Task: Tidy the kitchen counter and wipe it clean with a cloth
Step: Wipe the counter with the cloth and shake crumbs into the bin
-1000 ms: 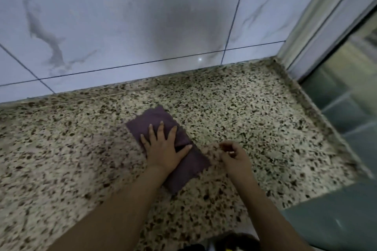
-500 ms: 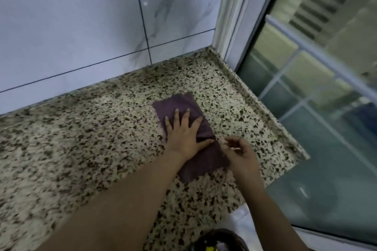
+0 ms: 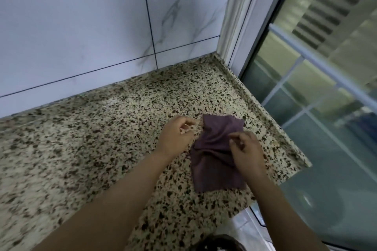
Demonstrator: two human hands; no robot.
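Observation:
A purple cloth [image 3: 214, 161] lies rumpled on the speckled granite counter [image 3: 102, 138], close to its right end. My right hand [image 3: 245, 150] rests over the cloth's right side, with the fingertips pinched into the bunched folds. My left hand [image 3: 177, 135] hovers just left of the cloth's upper corner. Its fingers are curled in, and no cloth shows between them. Both forearms reach in from the bottom of the view.
A white marble-tiled wall [image 3: 91, 26] backs the counter. The counter's raised right edge [image 3: 271, 120] meets a window frame [image 3: 240, 26] with glass panes beyond. A dark object [image 3: 216, 243] peeks in at the bottom edge.
My left hand has lifted off the cloth and curled beside its left corner. My right hand has moved onto the cloth and bunched it. The cloth now sits nearer the counter's right end.

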